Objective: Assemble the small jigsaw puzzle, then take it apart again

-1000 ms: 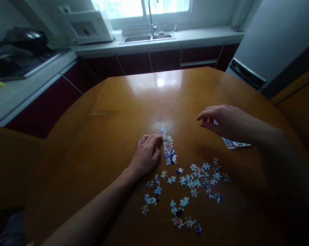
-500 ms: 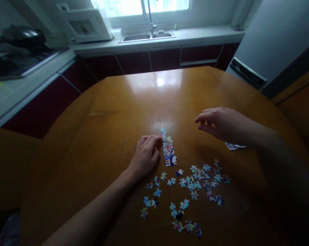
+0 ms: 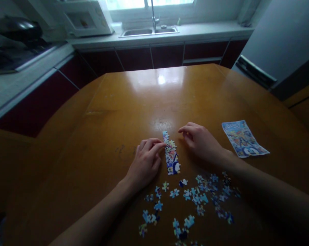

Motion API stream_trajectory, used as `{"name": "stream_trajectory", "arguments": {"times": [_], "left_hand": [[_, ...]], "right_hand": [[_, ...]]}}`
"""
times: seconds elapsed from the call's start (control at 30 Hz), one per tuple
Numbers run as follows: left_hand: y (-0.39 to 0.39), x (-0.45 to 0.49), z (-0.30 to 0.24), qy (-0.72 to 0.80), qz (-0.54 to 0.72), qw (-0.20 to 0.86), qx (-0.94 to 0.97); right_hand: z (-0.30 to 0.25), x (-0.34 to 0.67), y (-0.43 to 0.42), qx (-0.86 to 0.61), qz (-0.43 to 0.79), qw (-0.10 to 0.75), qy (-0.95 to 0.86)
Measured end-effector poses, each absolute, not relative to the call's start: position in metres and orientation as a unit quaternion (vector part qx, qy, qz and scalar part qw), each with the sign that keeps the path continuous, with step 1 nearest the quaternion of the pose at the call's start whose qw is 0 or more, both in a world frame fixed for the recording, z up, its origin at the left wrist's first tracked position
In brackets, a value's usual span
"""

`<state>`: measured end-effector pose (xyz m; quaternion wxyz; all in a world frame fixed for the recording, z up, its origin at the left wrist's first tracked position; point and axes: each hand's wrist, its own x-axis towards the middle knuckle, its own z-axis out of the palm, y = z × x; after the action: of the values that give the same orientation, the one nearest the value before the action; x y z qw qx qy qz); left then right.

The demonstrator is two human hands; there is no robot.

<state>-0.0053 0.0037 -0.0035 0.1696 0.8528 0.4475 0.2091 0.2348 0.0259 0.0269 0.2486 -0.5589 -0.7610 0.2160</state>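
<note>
A narrow strip of joined jigsaw pieces lies on the wooden table in front of me. My left hand rests at its left side, fingers stretched out and fingertips touching the strip's edge. To the right of the strip's upper part is my right hand, just above the table and apart from the strip. Its fingers are loosely bent, index finger and thumb apart, with nothing visible between them. Loose jigsaw pieces are scattered nearer to me, below both hands.
A printed picture sheet with a slightly raised corner lies on the table at the right. Beyond the table are a sink, a microwave and a stove with a dark wok. A fridge stands at the right.
My right hand has moved left and down toward the strip, uncovering the picture sheet. My left fingers stay at the strip's edge. The view has shifted slightly.
</note>
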Motion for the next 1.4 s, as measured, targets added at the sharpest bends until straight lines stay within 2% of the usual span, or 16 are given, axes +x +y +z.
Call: {"name": "stream_trajectory", "arguments": {"times": [0.23, 1.4], "left_hand": [[0.003, -0.004, -0.002, 0.456, 0.214, 0.181, 0.845], [0.005, -0.004, 0.000, 0.453, 0.245, 0.207, 0.832]], "right_hand": [[0.008, 0.229, 0.025, -0.559, 0.222, 0.302, -0.740], [-0.009, 0.227, 0.025, -0.563, 0.197, 0.318, -0.738]]}}
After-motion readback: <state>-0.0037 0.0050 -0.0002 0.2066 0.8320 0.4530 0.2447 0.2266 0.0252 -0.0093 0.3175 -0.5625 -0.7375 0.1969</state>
